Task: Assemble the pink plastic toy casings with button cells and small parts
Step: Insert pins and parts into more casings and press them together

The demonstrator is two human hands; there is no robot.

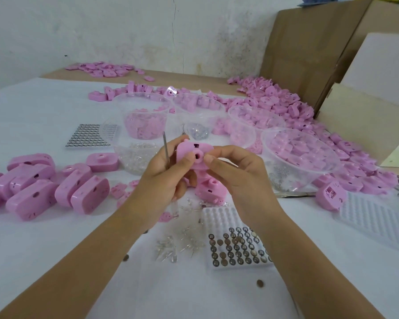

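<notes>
The person holds one pink casing (189, 153) up over the middle of the desk (44, 249). The left hand (164, 180) has its fingers curled round the casing's left side and also holds a thin metal tool (166, 148). The right hand (235, 176) pinches the right side, with its thumb beside the round hole. On the left lies a small group of closed casings (44, 187), which look finished. On the far right a big pile of pink parts (286, 104) waits, and a clear bowl (263, 137) holds more. The near tray (219, 217) has lost its top rows of button cells (237, 252). I think much more work is left than done.
</notes>
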